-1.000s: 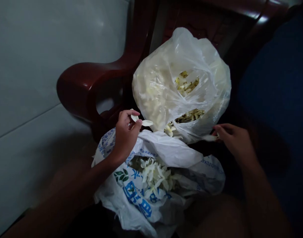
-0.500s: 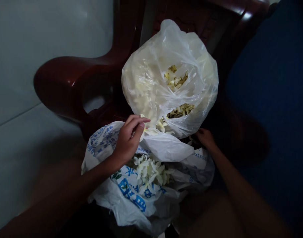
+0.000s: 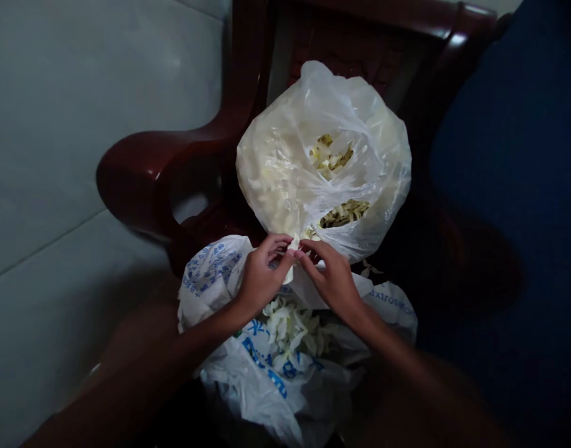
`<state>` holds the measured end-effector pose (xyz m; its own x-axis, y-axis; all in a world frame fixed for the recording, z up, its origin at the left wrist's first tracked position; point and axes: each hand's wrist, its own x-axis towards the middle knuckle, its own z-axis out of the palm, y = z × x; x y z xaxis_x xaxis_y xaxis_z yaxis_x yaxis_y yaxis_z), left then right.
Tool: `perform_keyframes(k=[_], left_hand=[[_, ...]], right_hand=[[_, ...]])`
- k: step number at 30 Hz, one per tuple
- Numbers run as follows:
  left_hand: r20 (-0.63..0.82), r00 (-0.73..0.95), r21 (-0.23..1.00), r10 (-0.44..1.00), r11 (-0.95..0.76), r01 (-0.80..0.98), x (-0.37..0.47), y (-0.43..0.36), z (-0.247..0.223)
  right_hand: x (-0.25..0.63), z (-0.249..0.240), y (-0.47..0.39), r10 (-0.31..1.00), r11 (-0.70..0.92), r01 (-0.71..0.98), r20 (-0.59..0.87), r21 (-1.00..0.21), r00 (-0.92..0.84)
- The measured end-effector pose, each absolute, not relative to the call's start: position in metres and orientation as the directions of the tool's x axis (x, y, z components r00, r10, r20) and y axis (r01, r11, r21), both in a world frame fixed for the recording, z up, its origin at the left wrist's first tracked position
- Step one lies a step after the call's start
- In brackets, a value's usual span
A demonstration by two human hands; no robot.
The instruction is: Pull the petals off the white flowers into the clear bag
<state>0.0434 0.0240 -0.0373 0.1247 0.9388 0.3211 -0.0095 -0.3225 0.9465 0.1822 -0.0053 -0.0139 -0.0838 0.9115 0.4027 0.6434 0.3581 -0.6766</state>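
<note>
Between the fingertips of both hands is a white flower [image 3: 289,274], pinched by my left hand [image 3: 261,272] and my right hand [image 3: 330,274], which meet at it. Below them, a pile of loose white petals or flowers [image 3: 294,330] lies in an open white plastic bag [image 3: 215,270] with blue print. Just beyond my fingers stands a full, translucent plastic bag [image 3: 276,162]. Through two gaps in it, yellowish and brownish flower pieces [image 3: 344,213] show. Parts of the flower are hidden by my fingers.
A dark red wooden chair with a curved armrest [image 3: 140,165] holds the full bag. Some stray petals [image 3: 370,269] lie right of my right hand. Pale floor tiles [image 3: 47,155] extend on the left, and a dark blue surface [image 3: 509,155] is on the right.
My right hand has come from the right edge of the bags to the middle and met my left hand at the flower. My left hand has shifted slightly right and down. The view has shifted slightly.
</note>
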Motion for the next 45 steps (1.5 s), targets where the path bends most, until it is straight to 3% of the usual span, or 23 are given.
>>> perform_keyframes(k=[6, 11, 20, 35, 45], left_hand=[[0.291, 0.184, 0.956, 0.939, -0.293, -0.019, 0.041, 0.015, -0.034], [0.275, 0.196, 0.961, 0.941, -0.276, -0.021, 0.037, 0.013, -0.032], [0.192, 0.284, 0.981, 0.939, -0.187, -0.044, 0.032, 0.019, -0.035], [0.09, 0.338, 0.975, 0.937, -0.014, -0.221, 0.035, 0.023, -0.034], [0.158, 0.251, 0.985, 0.955, -0.133, -0.114, 0.036, 0.021, -0.034]], right_hand=[[0.182, -0.017, -0.002, 0.896, 0.354, 0.521, 0.441, -0.776, 0.047], [0.176, -0.019, -0.001, 0.953, 0.276, 0.289, 0.3, -0.917, 0.04], [0.186, -0.03, 0.011, 0.987, 0.161, 0.054, 0.161, -0.986, 0.007], [0.183, -0.03, 0.01, 0.962, 0.254, 0.002, 0.253, -0.967, 0.104], [0.186, -0.021, 0.007, 0.956, 0.293, 0.279, 0.289, -0.915, -0.055]])
